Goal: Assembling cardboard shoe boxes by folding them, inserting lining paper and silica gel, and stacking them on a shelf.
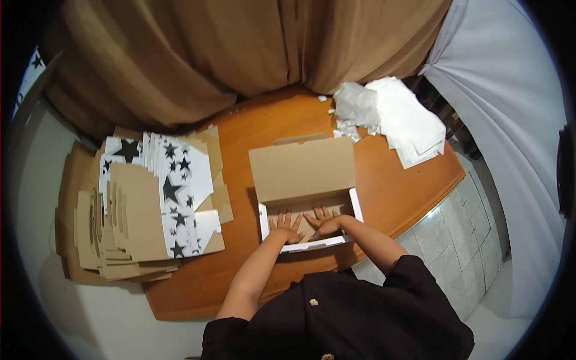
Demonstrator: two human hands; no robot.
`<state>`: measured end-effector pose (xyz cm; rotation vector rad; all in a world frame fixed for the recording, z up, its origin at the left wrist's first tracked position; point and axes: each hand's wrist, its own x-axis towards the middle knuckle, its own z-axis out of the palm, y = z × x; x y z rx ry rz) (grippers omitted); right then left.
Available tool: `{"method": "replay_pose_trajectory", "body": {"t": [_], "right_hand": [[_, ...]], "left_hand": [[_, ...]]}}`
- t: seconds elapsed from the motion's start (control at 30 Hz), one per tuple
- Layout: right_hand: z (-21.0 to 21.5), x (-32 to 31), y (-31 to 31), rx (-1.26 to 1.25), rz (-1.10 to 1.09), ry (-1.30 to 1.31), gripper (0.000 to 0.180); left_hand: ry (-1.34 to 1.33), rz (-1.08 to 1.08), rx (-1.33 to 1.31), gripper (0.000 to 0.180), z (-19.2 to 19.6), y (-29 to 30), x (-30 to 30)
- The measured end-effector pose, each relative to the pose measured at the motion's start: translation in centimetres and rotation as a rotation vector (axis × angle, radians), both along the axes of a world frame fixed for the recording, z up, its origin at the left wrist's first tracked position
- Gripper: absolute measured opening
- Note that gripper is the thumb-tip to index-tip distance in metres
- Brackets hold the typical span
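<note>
A cardboard box [303, 171], brown inside with white side walls, stands near the table's front edge in front of me. Its lid is raised and leans back on the far side. Inside it, my left hand [287, 227] lies with fingers spread on the bottom panel, at the left. My right hand [324, 222] rests beside it, also palm down with fingers apart, in the right half. The two thumbs come close together at the middle. Neither hand holds anything. Parts of the box bottom are hidden under my hands.
Flat cardboard box blanks [141, 204], brown and white with black stars, are piled at the left. At the back right lie white paper sheets [411, 123] and a clear plastic bag [355, 103]. The wooden table [396, 192] has a curved right edge; brown curtains [180, 54] hang behind.
</note>
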<state>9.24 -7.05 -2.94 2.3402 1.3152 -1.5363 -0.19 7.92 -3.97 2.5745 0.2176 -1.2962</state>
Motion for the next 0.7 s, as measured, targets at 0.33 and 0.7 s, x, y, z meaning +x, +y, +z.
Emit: {"method": "replay_pose_trajectory", "body": {"t": [0.33,0.7], "right_hand": [[10.5,0.2,-7.3,0.384,0.123,-0.022,0.055],[7.1,5.3,-17.9,0.959,0.093,-0.492,0.032]], "left_hand": [[-0.852,-0.14,-0.457,0.038,10.3,-0.2,-5.7],[-1.046,0.03,-0.129,0.025,6.0,-9.8,-3.1]]}}
